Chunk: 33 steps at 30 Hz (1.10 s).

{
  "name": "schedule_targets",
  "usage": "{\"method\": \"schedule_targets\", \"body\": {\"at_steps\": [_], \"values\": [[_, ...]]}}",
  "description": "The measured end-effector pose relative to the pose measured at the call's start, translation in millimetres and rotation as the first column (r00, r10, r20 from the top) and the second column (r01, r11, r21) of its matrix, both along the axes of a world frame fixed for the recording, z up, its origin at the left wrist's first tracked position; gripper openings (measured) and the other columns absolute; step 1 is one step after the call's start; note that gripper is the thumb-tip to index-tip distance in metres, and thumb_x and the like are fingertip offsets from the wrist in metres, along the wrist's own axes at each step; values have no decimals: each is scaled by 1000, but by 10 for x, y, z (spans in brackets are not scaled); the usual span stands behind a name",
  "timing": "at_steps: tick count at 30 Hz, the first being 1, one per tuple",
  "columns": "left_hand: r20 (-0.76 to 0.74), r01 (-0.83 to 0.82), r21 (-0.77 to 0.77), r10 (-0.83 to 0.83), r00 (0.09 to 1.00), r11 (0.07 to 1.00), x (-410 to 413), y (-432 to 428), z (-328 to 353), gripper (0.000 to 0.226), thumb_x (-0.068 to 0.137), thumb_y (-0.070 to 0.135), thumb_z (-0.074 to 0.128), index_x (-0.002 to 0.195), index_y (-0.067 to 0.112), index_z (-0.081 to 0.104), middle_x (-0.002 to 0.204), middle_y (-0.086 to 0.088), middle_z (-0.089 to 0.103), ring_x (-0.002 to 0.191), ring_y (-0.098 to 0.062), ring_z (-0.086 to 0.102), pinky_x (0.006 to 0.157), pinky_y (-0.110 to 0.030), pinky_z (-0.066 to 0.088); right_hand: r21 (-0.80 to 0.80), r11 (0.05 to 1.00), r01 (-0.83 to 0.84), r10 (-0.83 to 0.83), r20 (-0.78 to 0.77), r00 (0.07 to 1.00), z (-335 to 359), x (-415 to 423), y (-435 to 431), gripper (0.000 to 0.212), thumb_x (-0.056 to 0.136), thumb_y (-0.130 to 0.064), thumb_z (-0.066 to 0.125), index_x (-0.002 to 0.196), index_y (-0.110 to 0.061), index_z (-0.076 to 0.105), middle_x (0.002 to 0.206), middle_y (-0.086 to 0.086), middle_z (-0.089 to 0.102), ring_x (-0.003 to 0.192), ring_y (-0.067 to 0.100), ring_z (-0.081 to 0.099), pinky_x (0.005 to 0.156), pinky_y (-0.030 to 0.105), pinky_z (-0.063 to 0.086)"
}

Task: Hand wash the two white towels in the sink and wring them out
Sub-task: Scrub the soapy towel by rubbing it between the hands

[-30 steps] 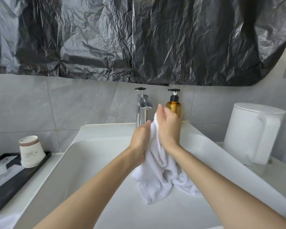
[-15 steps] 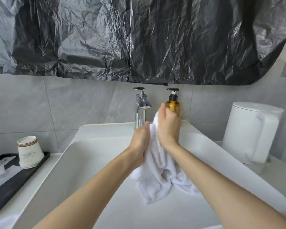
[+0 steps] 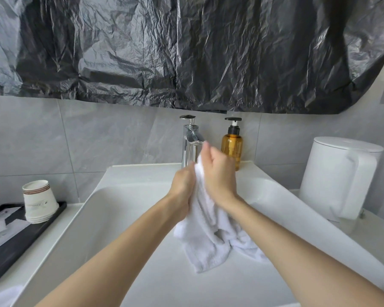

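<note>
since the earlier frame the right hand [image 3: 218, 173] had curled tighter and slid against the left hand [image 3: 183, 189], rubbing the bunched white towel [image 3: 208, 235] over the sink [image 3: 120, 207]; scrubbing seemed under way, wringing not begun. both grips clasped the towel's top. the fingertips were blurred, and the second towel could not be made out.

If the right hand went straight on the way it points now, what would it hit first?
Probably the chrome faucet: the right hand, gripping the white towel, points forward and up with its fingertips close beside the spout. The amber pump bottle stands right of that line. Depth is unclear.
</note>
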State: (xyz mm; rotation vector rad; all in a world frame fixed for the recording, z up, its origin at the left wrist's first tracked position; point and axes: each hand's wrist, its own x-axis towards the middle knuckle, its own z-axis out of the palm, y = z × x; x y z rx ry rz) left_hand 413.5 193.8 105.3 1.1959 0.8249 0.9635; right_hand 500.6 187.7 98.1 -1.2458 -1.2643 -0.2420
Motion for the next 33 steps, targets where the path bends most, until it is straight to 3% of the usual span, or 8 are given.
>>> {"method": "schedule_targets", "body": {"at_steps": [6,10,14,18,22,26,30,33], "values": [[57,-108,45,105,993,993,17,59,-1,42,105,30,37,72,13,57,61,-5,60,53,-13,60,49,-19,45,33,999,-39,35,121,992,-118,-116,-115,48,101,-27,43,57,-26,25,42,-9,24,43,15,29,47,26,20],[-3,70,10,-70,998,997,69,-27,-46,37,104,33,39,90,11,65,77,-9,69,70,-19,67,63,-24,51,-66,994,86,-95,-134,987,70,112,15,51,104,-25,38,54,-21,28,46,-6,33,45,12,33,54,32,24],[23,-75,23,75,997,997,-13,90,37,41,104,30,42,71,13,59,56,-1,64,53,-12,62,49,-19,45,13,997,-79,77,102,992,-137,-107,-118,46,101,-30,42,58,-26,27,42,-7,25,44,14,32,46,23,20],[-2,13,44,-13,1000,999,47,22,15,39,103,34,39,89,11,67,81,-8,71,75,-20,68,68,-25,52,3,1000,-14,15,-248,969,57,43,50,50,104,-26,39,55,-23,26,40,-8,36,44,9,35,53,31,23],[69,-118,32,116,991,992,27,76,64,42,104,29,40,68,13,56,53,0,60,56,-15,58,44,-16,42,26,991,-129,128,24,991,-159,-114,-91,46,101,-27,42,58,-29,26,42,-7,31,43,9,33,47,23,22],[32,57,-38,-55,998,998,54,-41,-26,42,104,35,38,93,8,68,78,-11,72,72,-21,69,66,-27,52,-1,1000,14,-14,-249,968,49,78,58,51,104,-24,40,54,-22,29,45,-8,32,43,6,38,54,31,24],[61,-94,-11,94,994,996,16,63,8,40,104,28,42,70,12,57,54,0,61,56,-16,59,47,-18,44,30,995,-99,97,52,994,-157,-117,-82,45,101,-25,43,59,-27,28,42,-7,27,43,7,34,46,22,22],[60,4,-46,-1,998,999,12,-7,-12,42,104,33,38,87,8,66,73,-9,71,67,-19,68,59,-23,52,-27,999,-16,11,-174,985,32,-3,57,50,104,-26,41,55,-21,30,45,-7,32,44,7,38,53,33,25]]}}
